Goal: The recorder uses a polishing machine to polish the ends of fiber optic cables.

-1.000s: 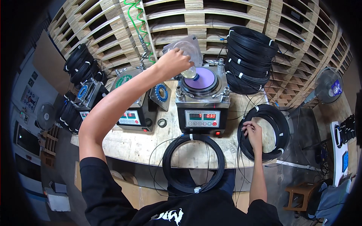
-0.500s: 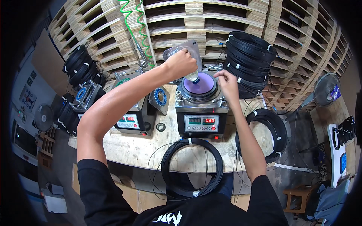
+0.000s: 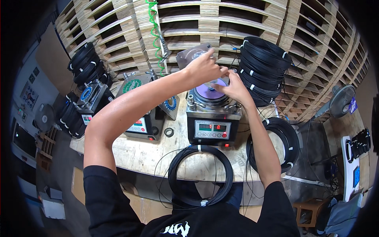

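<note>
A small clear bottle (image 3: 209,82) with a dark tip is tilted down over the round purple pad (image 3: 204,91) of a polishing machine (image 3: 213,129). My left hand (image 3: 206,67) is closed round the bottle from above, covering most of it. My right hand (image 3: 235,87) comes in from the right side, its thumb by the bottle's tip and its fingers meeting my left fingers. Exactly where the right fingers grip is partly hidden. Behind the pad stands a raised clear cover (image 3: 191,55). On the machine's front a lit display panel shows.
A coil of black cable (image 3: 173,173) lies at the table's front edge, another coil (image 3: 293,138) to the right. Stacked coils (image 3: 262,71) stand behind. Further machines hold a green ring fixture (image 3: 132,85) and a blue one (image 3: 86,94). A green air hose (image 3: 156,35) hangs at the back.
My left hand has shifted right with the bottle. My right hand has come in from the pad's right edge to meet it. The machine's display reading has changed.
</note>
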